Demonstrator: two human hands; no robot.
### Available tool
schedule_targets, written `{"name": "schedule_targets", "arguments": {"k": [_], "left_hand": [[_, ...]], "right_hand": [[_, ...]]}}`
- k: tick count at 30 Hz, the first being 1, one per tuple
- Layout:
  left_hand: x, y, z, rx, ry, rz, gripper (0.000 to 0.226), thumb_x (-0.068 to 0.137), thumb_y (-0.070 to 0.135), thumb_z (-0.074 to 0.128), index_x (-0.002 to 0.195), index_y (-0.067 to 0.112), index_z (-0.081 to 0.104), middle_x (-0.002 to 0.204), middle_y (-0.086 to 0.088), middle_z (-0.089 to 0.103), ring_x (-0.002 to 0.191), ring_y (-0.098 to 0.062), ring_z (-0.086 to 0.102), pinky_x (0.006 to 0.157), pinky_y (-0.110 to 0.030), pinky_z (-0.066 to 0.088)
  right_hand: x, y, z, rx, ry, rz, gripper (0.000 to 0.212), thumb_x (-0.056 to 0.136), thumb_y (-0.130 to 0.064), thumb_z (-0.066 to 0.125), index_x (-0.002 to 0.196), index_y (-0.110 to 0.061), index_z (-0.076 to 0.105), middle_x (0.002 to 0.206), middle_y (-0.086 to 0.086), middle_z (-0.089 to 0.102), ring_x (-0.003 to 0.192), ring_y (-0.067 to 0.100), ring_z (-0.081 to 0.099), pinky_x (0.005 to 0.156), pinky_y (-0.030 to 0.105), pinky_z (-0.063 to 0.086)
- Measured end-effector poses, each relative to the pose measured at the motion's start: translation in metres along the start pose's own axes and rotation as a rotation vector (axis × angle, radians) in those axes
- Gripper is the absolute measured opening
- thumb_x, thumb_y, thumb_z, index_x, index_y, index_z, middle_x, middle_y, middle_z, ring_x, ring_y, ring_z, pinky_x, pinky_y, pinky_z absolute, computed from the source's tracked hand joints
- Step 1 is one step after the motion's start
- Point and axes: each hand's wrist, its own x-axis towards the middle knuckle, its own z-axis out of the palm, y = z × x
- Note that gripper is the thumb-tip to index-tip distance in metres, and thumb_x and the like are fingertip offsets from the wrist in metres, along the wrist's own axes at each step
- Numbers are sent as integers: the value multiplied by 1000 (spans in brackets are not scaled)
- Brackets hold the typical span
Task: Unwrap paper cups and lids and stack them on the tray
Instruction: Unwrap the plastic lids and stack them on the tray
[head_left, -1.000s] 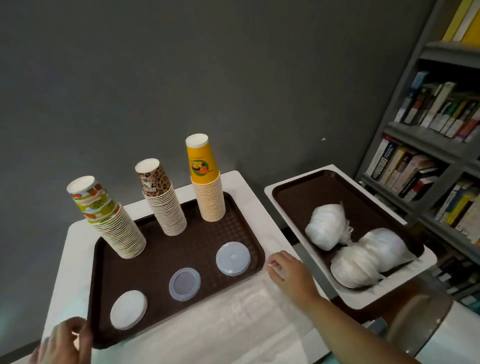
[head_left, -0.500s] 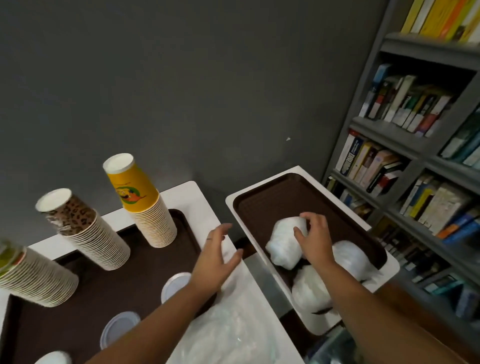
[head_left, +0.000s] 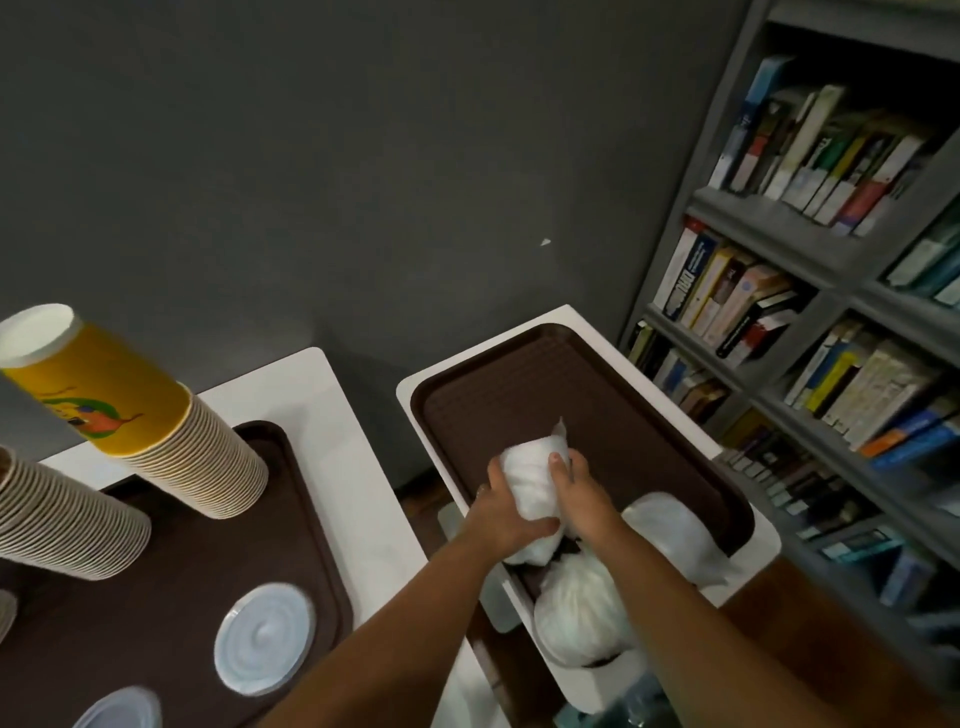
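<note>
Moved since half-second back: your left hand (head_left: 506, 512) off near table, now joined right hand (head_left: 576, 491) on wrapped lid bundle (head_left: 535, 478) in right tray (head_left: 519, 364). Grip: both hands curled round bundle, one each side. Handling, judged: light, soft film, slippery, contents shift; take hold round middle, not twisted tail. Two more bundles (head_left: 576, 613) alongside. Cup stack (head_left: 171, 436), loose lid (head_left: 265, 636) on left tray (head_left: 306, 519).

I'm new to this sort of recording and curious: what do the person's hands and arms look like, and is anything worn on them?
Both forearms are bare, with no sleeves in view. The left hand and right hand wear no gloves. No watch or bracelet shows. The picture is too blurred to tell about rings.
</note>
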Motion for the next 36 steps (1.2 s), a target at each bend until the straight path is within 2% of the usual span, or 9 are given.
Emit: {"name": "schedule_targets", "arguments": {"k": [8,13,16,20,25,28,31,34,36], "left_hand": [[-9,8,-10,-208,147,78,126,49,58,76,148,24,7,138,-4,43,122,-20,48,102,-39,44],[-36,15,-50,-439,267,155,86,69,36,83,134,35,26,113,19,46,102,-4,51,78,-17,45],[-62,11,-80,-695,240,125,84,65,39,85,131,30,35,121,5,55,105,-13,58,80,-30,56],[-109,-18,-117,-1090,160,66,93,58,42,80,137,14,41,131,-18,57,116,-34,58,94,-53,49],[-171,-47,-148,-1378,69,32,108,34,42,94,128,9,52,118,-17,66,101,-29,67,73,-41,58],[-201,-58,-159,-1493,77,82,108,28,38,96,122,5,56,112,-19,68,92,-29,70,69,-42,59],[-233,-83,-171,-1528,81,81,105,23,38,97,116,4,61,106,-20,69,87,-30,71,71,-49,59],[-267,-101,-186,-1527,53,98,78,33,42,94,100,7,74,101,-18,70,85,-31,71,71,-53,58],[-287,-114,-197,-1508,94,67,47,61,48,80,90,12,78,97,-16,72,81,-30,71,65,-49,58]], "right_hand": [[0,-8,-10,117,83,-118,52,99,-49,28,142,-24,38,138,9,47,123,27,48,102,38,38],[-31,-33,-6,281,21,-273,40,94,-55,37,127,-37,51,131,4,52,114,21,54,97,46,48],[-58,-57,0,402,-34,-412,23,98,-38,41,114,-45,56,130,-5,52,117,13,53,100,43,47],[-94,-81,16,351,-243,-673,36,93,-18,39,119,-37,56,134,-16,48,129,-1,41,111,22,31],[-127,-95,58,151,-430,-881,67,83,13,45,134,-31,44,141,-17,38,131,-12,30,105,8,29],[-139,-106,79,64,-421,-927,75,81,8,55,136,-40,36,140,-24,34,129,-17,28,110,15,29],[-162,-109,103,52,-431,-900,76,84,-4,68,143,-34,32,135,-21,45,120,-20,40,104,10,34],[-185,-111,125,-21,-439,-810,49,86,-14,68,129,-30,53,112,-11,64,102,-5,58,98,29,47],[-198,-112,138,-101,-432,-832,24,89,-21,64,112,-28,64,104,-4,67,100,9,61,93,35,50]]}}
